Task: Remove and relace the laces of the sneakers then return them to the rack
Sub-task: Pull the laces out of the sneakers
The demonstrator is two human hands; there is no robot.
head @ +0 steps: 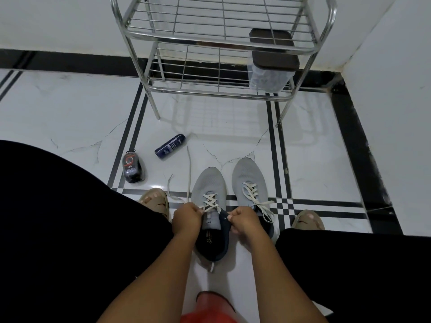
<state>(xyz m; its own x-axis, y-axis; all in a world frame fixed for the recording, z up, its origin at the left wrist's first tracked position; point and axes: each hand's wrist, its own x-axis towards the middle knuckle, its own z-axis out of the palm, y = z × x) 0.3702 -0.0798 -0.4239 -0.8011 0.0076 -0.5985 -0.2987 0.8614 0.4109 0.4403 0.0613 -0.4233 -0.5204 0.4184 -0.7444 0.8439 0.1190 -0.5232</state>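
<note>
Two grey sneakers stand side by side on the tiled floor between my feet. The left sneaker point(208, 185) has a cream lace point(210, 201) crossed through its lower eyelets, and two loose lace ends point(189, 173) trail up and to the left. My left hand point(187, 217) pinches the lace at the shoe's left edge. My right hand point(243, 219) pinches the dark collar at the shoe's right side. The right sneaker point(249, 176) is laced, with loose ends lying toward my right foot. The metal rack point(219, 89) stands ahead against the wall.
A lidded plastic container point(271, 66) sits on the rack's lower shelf at the right. A dark blue bottle point(170, 146) lies on the floor, and a black polish container point(133, 167) is left of it. My sandalled feet point(155, 201) flank the shoes. White walls close the corner at right.
</note>
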